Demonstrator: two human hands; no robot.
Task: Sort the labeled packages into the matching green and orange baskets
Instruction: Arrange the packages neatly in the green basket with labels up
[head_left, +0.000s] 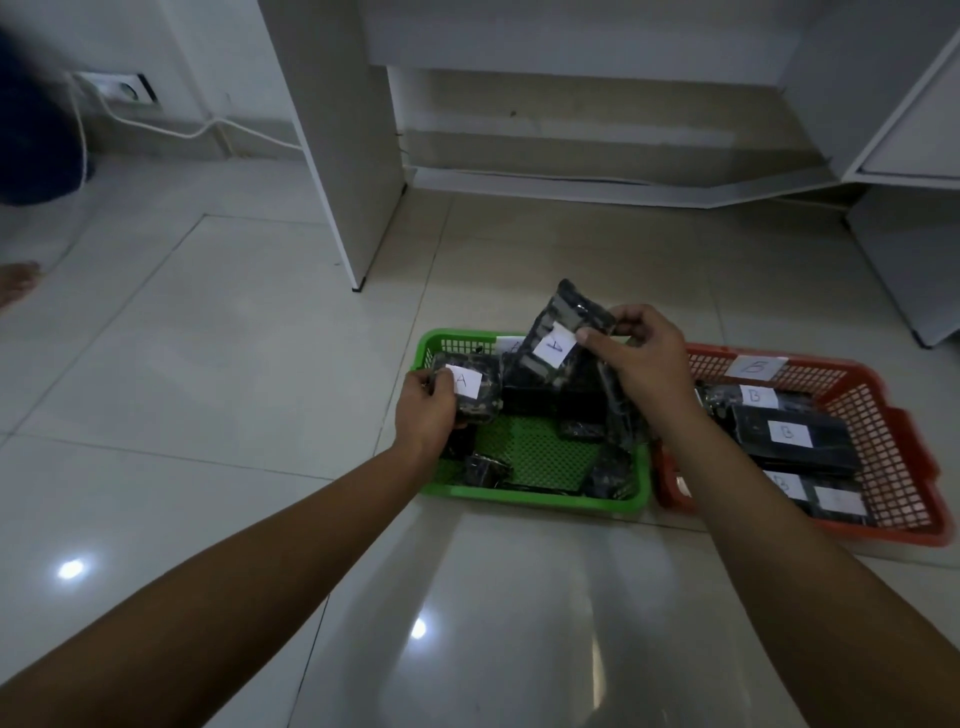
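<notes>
Head view looks down on a pale tiled floor (218, 395) under a white desk (343, 171). Two baskets sit side by side on the tiles, touching or nearly so: a green basket (535, 500) on the left and an orange basket (904, 447) on the right. The orange one carries a white tag marked B (754, 367) on its far rim and holds several dark packages, among them a long one with a B label (795, 437). The green one holds more dark packages scattered over its mesh bottom.

Both forearms reach in from the near edge. The right hand (641, 364) is raised over the green basket's far side, thumb and fingers pinched on the top edge of a dark package with an A label (558, 338), which hangs tilted. The left hand (428, 413) is at the green basket's left rim, fingers closed around a second, squarer package labelled A (475, 392), held just above the mesh.
</notes>
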